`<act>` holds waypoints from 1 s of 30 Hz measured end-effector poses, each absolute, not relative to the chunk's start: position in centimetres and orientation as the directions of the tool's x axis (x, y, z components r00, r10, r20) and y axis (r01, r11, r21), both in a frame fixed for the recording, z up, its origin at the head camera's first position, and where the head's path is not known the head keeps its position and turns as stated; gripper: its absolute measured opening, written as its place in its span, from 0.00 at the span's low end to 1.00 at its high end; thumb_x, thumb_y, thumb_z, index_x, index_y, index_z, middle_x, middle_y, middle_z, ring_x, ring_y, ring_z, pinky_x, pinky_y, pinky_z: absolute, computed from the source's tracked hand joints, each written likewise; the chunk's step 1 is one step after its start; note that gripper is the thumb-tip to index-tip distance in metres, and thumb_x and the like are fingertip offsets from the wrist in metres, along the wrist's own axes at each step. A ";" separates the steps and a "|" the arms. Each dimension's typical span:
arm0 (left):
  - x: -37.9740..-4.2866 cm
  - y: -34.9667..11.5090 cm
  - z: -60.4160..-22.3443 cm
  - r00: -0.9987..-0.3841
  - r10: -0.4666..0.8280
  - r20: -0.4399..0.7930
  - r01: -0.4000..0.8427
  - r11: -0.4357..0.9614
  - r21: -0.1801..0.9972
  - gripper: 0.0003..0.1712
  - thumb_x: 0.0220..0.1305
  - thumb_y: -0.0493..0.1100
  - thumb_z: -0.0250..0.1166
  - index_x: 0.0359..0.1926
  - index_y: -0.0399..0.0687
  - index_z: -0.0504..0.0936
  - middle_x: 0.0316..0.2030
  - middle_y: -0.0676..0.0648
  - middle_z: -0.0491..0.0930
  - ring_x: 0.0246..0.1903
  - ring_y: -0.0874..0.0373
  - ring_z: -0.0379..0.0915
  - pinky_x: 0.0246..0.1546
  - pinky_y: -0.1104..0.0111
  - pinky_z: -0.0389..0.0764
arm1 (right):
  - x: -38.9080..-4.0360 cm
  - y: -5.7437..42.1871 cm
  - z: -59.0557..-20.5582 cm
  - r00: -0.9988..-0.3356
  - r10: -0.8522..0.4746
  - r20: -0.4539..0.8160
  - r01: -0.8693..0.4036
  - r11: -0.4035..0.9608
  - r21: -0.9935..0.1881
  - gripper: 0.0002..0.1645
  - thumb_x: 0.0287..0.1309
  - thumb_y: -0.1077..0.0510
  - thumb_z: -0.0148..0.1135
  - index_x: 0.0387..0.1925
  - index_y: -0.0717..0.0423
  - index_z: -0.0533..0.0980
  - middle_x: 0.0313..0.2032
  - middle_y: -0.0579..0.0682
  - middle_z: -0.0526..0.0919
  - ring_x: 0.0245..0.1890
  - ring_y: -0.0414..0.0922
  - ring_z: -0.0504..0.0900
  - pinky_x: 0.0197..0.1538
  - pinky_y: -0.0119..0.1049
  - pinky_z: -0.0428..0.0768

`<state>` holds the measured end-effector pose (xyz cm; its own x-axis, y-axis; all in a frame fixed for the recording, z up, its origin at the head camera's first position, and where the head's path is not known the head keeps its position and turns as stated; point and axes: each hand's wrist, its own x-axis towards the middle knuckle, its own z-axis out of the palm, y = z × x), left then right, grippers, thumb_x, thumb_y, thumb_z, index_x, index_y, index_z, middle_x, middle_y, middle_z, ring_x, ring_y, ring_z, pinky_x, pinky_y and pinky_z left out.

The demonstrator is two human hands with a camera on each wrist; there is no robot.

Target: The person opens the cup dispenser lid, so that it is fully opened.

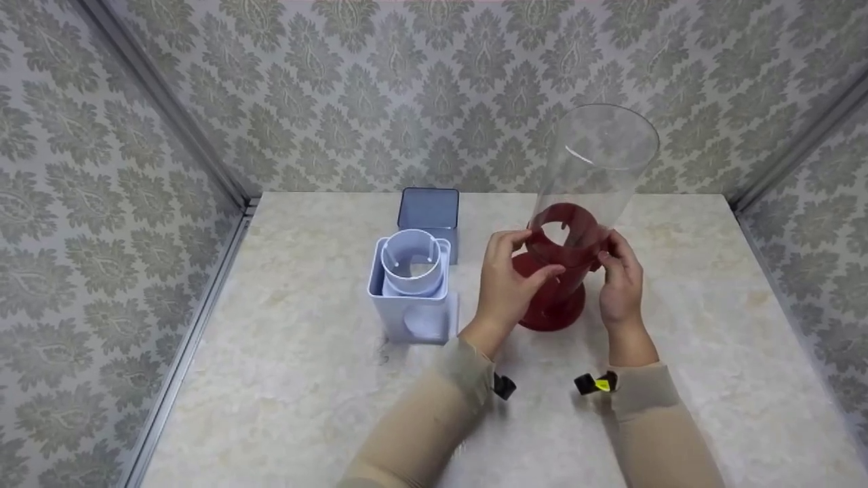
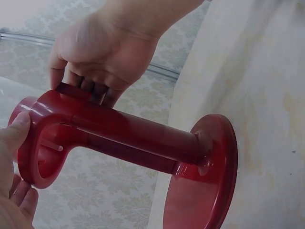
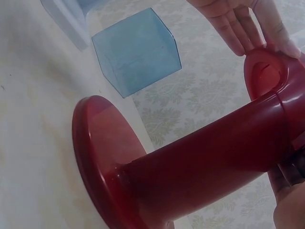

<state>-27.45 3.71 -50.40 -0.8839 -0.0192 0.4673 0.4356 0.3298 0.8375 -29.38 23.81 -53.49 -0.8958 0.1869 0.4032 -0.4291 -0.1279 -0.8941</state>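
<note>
A red stand (image 1: 553,308) with a round base, a column and a ring at its top stands on the table, right of the middle. From the ring rises a clear open-topped cylinder (image 1: 590,179). My left hand (image 1: 505,281) grips the ring's left side, thumb toward me in the head view. On the opposite side my right hand (image 1: 622,281) holds the stand's head, its fingers partly hidden behind it. In the left wrist view the ring (image 2: 44,157) shows an opening with a small peg inside. The right wrist view shows the column (image 3: 205,160) and base.
To the left stands a pale blue square container (image 1: 410,318) with a round pale cylinder piece (image 1: 411,281) inside. Behind it is a translucent blue square box (image 1: 428,207). Patterned walls (image 1: 434,88) with metal rails enclose the table (image 1: 298,379) at the back and sides.
</note>
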 end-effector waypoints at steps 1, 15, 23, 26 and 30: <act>-27.4 3.7 -50.4 -0.888 -0.012 0.460 0.429 0.337 0.838 0.43 0.59 0.52 0.89 0.70 0.45 0.80 0.65 0.44 0.82 0.69 0.52 0.79 0.76 0.64 0.81 | -29.4 23.9 -53.5 -0.895 0.178 0.408 -0.433 -0.130 -0.892 0.26 0.80 0.69 0.43 0.68 0.68 0.80 0.53 0.45 0.86 0.43 0.41 0.77 0.46 0.31 0.76; -28.7 2.5 -50.7 -0.936 0.235 0.263 0.323 0.272 0.906 0.69 0.64 0.55 0.86 0.93 0.55 0.51 0.91 0.47 0.56 0.90 0.50 0.54 0.91 0.52 0.61 | -29.0 24.3 -54.6 -0.905 0.101 0.412 -0.419 -0.052 -0.907 0.33 0.91 0.54 0.43 0.85 0.66 0.66 0.80 0.54 0.78 0.69 0.35 0.78 0.69 0.26 0.77; -27.3 2.0 -51.2 -0.917 0.169 0.361 0.396 0.283 0.874 0.57 0.67 0.52 0.84 0.89 0.50 0.65 0.86 0.46 0.67 0.86 0.51 0.65 0.87 0.58 0.68 | -29.2 25.3 -54.6 -0.945 0.030 0.326 -0.327 -0.080 -0.942 0.40 0.92 0.41 0.45 0.85 0.66 0.63 0.87 0.64 0.62 0.89 0.51 0.64 0.83 0.26 0.70; -26.5 1.9 -51.3 -0.904 0.146 0.402 0.427 0.286 0.858 0.50 0.69 0.50 0.82 0.86 0.48 0.69 0.84 0.46 0.71 0.84 0.51 0.69 0.85 0.59 0.70 | -29.1 25.3 -54.3 -0.958 0.041 0.283 -0.286 -0.164 -0.944 0.41 0.89 0.38 0.51 0.81 0.67 0.71 0.86 0.60 0.68 0.88 0.49 0.66 0.84 0.30 0.71; -25.0 2.5 -51.5 -0.892 0.085 0.444 0.448 0.292 0.845 0.44 0.70 0.47 0.82 0.81 0.42 0.76 0.80 0.44 0.76 0.80 0.50 0.74 0.82 0.60 0.75 | -29.1 25.2 -54.3 -0.965 0.057 0.258 -0.263 -0.281 -0.923 0.40 0.87 0.37 0.55 0.76 0.67 0.77 0.78 0.48 0.81 0.82 0.40 0.75 0.83 0.31 0.73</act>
